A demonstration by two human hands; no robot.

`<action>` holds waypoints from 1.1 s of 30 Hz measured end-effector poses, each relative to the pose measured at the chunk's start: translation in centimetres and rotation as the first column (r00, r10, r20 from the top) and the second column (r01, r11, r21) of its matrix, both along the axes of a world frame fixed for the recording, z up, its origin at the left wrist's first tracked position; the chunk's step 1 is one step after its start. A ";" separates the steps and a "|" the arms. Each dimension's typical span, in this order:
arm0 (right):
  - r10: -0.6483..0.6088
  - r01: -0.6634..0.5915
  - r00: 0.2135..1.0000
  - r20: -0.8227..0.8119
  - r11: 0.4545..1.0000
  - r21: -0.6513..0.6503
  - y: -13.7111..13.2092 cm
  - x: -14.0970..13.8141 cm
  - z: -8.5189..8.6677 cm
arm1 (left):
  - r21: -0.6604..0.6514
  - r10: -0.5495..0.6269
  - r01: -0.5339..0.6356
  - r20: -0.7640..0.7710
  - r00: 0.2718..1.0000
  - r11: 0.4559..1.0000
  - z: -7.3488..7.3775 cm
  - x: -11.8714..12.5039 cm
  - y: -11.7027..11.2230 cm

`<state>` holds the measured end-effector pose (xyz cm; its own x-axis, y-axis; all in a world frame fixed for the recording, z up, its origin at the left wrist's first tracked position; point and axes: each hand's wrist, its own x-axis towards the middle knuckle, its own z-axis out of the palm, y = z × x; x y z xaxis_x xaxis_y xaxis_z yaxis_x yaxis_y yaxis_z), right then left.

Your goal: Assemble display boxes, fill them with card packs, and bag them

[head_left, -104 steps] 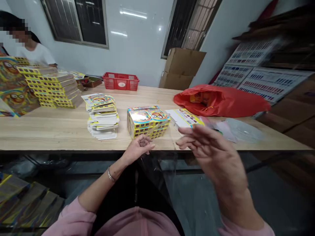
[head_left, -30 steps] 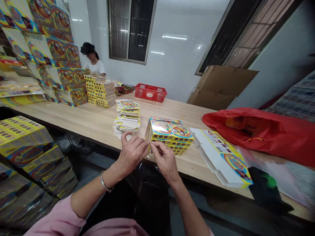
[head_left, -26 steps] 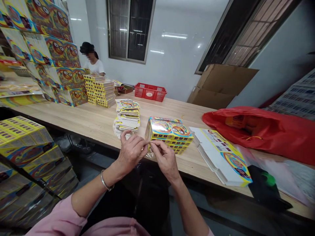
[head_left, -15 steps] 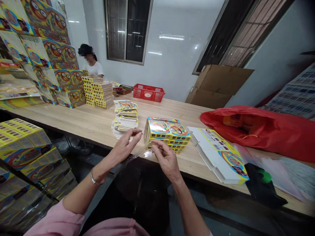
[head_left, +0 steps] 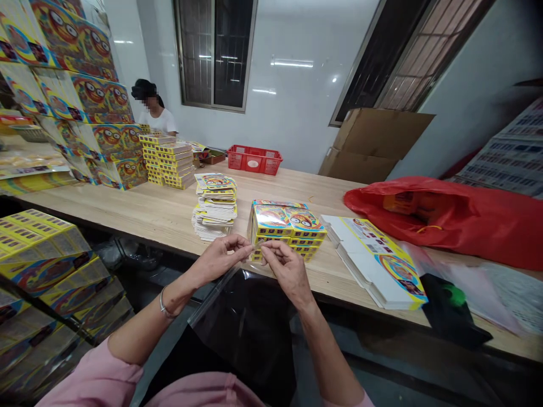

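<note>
Leftmost of the two, the left hand (head_left: 220, 257) has moved right since half a second ago, when it was apart from the other; now its fingertips are just beside those of the right hand (head_left: 288, 271). Both hands are narrowed to a pinch on clear film (head_left: 250, 316), which hangs over the lap, its left edge now showing as a long slanting line. The right hand has hardly shifted in that time, though in the oldest view it was raised well apart on the right.

Just beyond the fingertips, the block of yellow boxes (head_left: 288, 223) sits where it was on the table (head_left: 169, 209), between the stack of cards (head_left: 215, 206) on the left and the flat cartons (head_left: 377, 260) on the right. Farther right lies the red bag (head_left: 445, 220); the red crate (head_left: 254, 159) remains at the far side. Far left, a co-worker (head_left: 158, 120) sits behind stacked boxes (head_left: 167, 161).
</note>
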<state>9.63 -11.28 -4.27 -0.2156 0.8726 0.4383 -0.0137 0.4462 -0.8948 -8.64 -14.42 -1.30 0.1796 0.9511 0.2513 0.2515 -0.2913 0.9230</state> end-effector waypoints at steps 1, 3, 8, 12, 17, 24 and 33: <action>-0.006 0.006 1.000 0.013 1.000 0.004 0.0 0.1 0.1 | 0.001 -0.011 0.011 -0.007 1.000 1.000 0.1 0.0 0.0; -0.005 0.005 0.999 0.039 1.000 0.004 0.1 0.2 0.2 | -0.008 -0.038 0.038 -0.020 0.999 0.999 0.2 0.0 0.0; 0.033 -0.031 0.997 0.077 0.999 -0.027 0.0 0.5 0.5 | -0.010 -0.068 0.067 -0.077 0.995 0.998 0.3 -0.2 0.4; 0.024 -0.021 0.993 0.118 0.999 -0.027 -0.1 0.4 0.3 | 0.126 -0.024 0.042 -0.139 0.990 0.991 0.1 -0.2 0.8; -0.113 0.057 0.979 0.170 0.952 0.302 -0.4 0.3 0.0 | 0.644 0.230 0.001 -0.275 0.933 0.765 -1.1 -0.5 0.8; -0.470 0.161 0.859 0.202 0.623 0.766 -2.4 0.9 0.3 | 0.928 0.508 0.260 -0.365 0.780 0.268 -1.6 -1.2 -0.6; -0.272 0.065 0.919 0.285 0.819 0.571 -4.9 1.3 0.2 | 0.916 0.531 0.367 -0.394 0.750 0.161 -0.7 -1.3 -1.4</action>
